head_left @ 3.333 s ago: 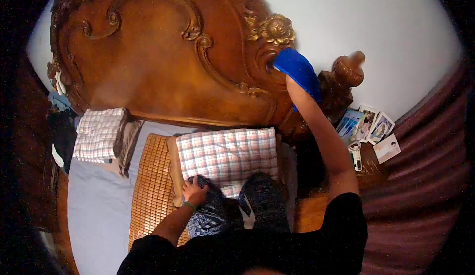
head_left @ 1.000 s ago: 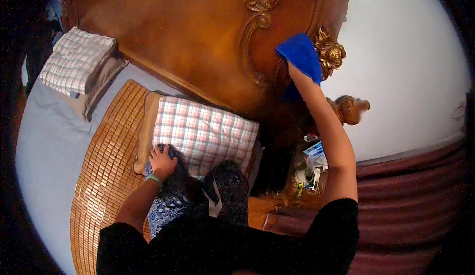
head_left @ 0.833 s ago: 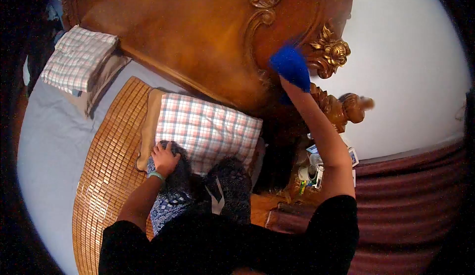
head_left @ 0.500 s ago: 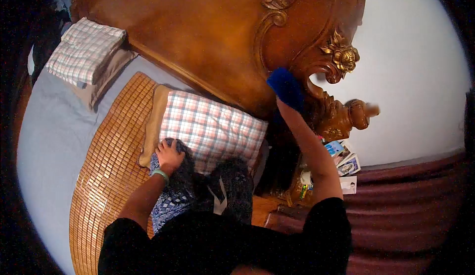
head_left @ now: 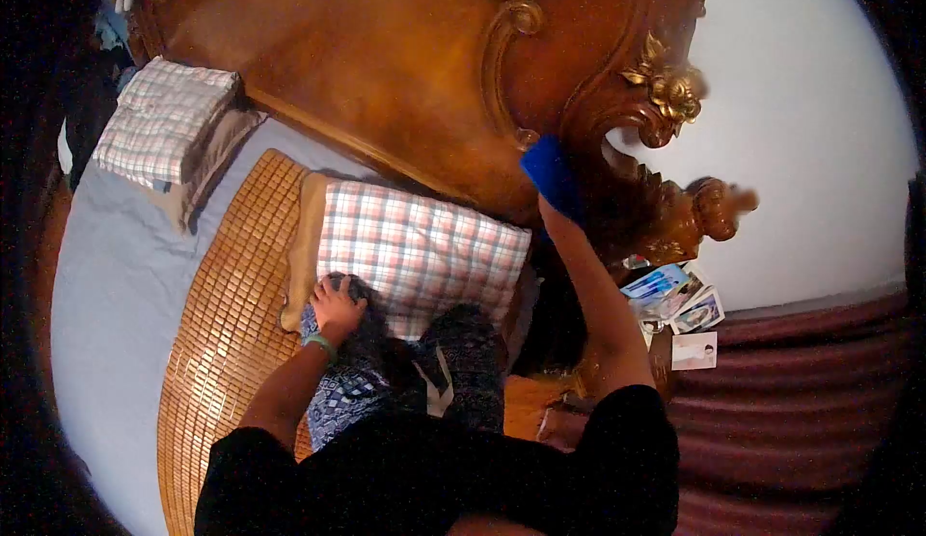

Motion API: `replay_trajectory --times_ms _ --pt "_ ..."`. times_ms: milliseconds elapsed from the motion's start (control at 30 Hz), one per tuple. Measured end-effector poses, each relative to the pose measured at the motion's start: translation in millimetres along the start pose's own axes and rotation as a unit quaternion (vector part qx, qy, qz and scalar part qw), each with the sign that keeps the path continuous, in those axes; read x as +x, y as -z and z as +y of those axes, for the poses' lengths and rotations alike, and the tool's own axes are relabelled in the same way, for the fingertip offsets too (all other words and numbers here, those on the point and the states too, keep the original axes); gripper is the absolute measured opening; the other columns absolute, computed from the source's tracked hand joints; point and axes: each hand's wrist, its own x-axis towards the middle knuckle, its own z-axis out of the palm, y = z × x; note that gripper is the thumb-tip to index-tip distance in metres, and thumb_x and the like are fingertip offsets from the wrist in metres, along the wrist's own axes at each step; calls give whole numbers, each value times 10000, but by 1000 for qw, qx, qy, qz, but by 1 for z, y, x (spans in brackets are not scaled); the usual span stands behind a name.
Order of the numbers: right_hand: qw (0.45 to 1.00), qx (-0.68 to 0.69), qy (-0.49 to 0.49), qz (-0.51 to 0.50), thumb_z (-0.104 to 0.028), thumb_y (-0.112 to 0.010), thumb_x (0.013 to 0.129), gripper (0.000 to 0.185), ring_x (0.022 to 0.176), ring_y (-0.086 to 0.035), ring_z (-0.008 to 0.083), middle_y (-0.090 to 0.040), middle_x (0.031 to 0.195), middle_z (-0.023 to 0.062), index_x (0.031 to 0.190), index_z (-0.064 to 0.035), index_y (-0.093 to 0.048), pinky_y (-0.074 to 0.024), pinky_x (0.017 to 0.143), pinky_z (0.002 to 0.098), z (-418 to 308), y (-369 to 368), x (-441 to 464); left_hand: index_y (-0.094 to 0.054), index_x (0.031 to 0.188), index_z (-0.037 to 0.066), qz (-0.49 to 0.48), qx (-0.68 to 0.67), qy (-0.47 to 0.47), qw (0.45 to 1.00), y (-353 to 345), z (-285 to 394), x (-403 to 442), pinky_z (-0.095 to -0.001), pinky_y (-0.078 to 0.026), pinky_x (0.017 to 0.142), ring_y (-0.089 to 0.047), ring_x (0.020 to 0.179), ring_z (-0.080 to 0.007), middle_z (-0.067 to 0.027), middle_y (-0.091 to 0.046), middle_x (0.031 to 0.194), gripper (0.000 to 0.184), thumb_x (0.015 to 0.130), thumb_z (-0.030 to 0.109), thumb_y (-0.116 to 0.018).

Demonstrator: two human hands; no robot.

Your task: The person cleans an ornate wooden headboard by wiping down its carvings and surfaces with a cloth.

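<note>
A blue cleaning mitt (head_left: 550,175) covers my right hand (head_left: 554,189) and lies against the carved wooden headboard (head_left: 376,63), near its right-hand scroll. My fingers are hidden inside the blue material. My left hand (head_left: 338,306) rests on my knee in patterned trousers (head_left: 340,396), fingers spread and holding nothing. A green bangle (head_left: 321,345) circles that wrist. Just beyond the left hand, a plaid pillow (head_left: 420,247) lies at the foot of the headboard, partly under my knees.
A second plaid pillow (head_left: 159,116) sits at the bed's far left. A woven bamboo mat (head_left: 231,343) covers part of the grey sheet (head_left: 116,295). On the right are photos (head_left: 696,310) on a bedside surface, a dark red curtain (head_left: 791,401) and a gilded flower carving (head_left: 670,87).
The view has shifted slightly, showing more of the photos on the right. My mitt-covered right hand stays at nearly the same part of the headboard; my left hand remains on my knee.
</note>
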Motion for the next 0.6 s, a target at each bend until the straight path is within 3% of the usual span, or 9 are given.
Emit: replay_trajectory --times_ms 267,400,467,500,567,600 --pt "993 4 -88 79 7 -505 779 414 1097 -505 358 -511 1190 242 1193 22 -489 -421 916 421 21 35 -18 -463 1287 164 17 17 -10 1000 -6 -2 3 -541 -254 1009 -329 1226 -406 -217 -369 1327 643 734 466 -594" --pt "988 9 -137 73 19 -499 773 432 1108 -499 364 -502 1201 255 1203 38 -476 -417 923 423 27 33 -18 -466 1284 171 -18 43 6 999 8 9 1 -534 -262 1011 -352 1213 -407 -211 -382 1316 646 736 486 -602" --pt "981 35 -191 -9 29 -524 735 475 1076 -509 397 -508 1195 251 1204 41 -454 -429 902 413 30 17 -4 -483 1270 182 -6 52 -9 999 9 8 -1 -529 -283 997 -379 1186 -402 -202 -398 1297 635 725 486 -600" --pt "980 37 -197 -2 29 -524 735 475 1076 -509 397 -508 1195 251 1204 41 -454 -429 902 413 32 24 16 -487 1265 186 -4 58 -9 998 9 8 -3 -528 -295 989 -388 1176 -401 -199 -404 1290 631 721 485 -599" --pt "938 53 -229 -253 24 -536 721 560 1044 -523 409 -514 1175 266 1260 54 -385 -437 882 406 30 53 50 -485 1267 193 8 54 -18 998 1 -1 -2 -527 -303 984 -389 1178 -401 -198 -400 1296 629 720 481 -598" --pt "938 59 -238 -245 24 -536 721 560 1044 -523 409 -514 1175 266 1260 54 -385 -437 882 406 30 55 44 -482 1270 199 15 38 -26 999 -3 -4 -1 -525 -311 978 -389 1181 -401 -197 -397 1303 628 719 477 -597"
